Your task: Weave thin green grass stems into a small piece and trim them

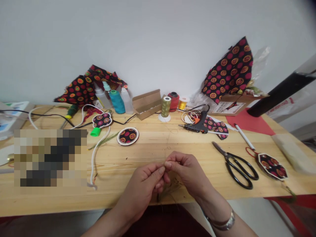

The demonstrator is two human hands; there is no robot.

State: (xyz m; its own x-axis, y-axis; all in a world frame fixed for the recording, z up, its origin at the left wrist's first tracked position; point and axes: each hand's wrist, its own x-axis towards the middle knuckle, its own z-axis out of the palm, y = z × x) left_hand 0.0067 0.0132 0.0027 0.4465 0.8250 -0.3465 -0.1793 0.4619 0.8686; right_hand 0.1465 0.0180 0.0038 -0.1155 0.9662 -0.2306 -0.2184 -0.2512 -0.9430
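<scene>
My left hand (145, 186) and my right hand (189, 172) meet fingertip to fingertip over the front edge of the wooden table (158, 154). Both hands are closed in a pinch on a bundle of thin olive-green threads (170, 190) that hangs below them toward the table edge. A bracelet sits on my right wrist. Black scissors (237, 164) lie to the right of my right hand. A round patterned fabric piece (127, 136) lies beyond my hands, to the left.
A glue gun (197, 125), thread spools (166, 107), a teal spool (117, 101), bottles and a small cardboard box (146, 103) line the back. Patterned fabric (229, 72) heaps up at both back corners. A pen (244, 136), a finished ornament (273, 166) and white cord (95, 154) lie around.
</scene>
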